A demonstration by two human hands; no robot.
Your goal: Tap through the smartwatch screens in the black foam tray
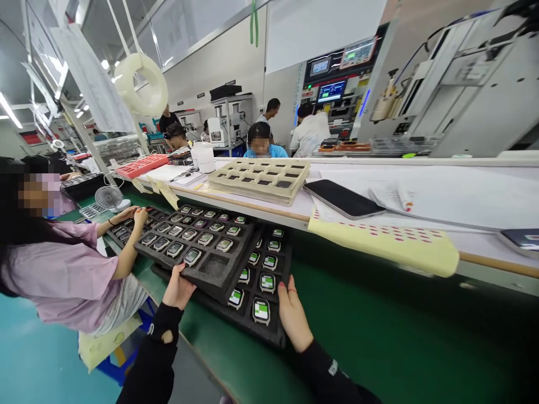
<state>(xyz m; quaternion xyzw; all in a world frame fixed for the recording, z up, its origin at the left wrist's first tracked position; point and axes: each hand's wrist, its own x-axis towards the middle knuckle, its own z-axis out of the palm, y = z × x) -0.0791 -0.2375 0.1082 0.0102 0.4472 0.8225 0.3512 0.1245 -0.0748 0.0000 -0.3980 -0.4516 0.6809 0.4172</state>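
My left hand grips the near edge of the upper black foam tray, thumb on top; this tray holds several small watch units with screens. That tray lies skewed over a lower black tray with more watch units. My right hand rests at the lower tray's near right edge, fingers together against its rim. Both arms wear black sleeves. The trays sit on a green conveyor belt.
A co-worker in a pink shirt at left touches another black tray. On the white shelf behind lie beige trays, a black phone, papers and a yellow sticker sheet. A small fan, machines and other people stand beyond.
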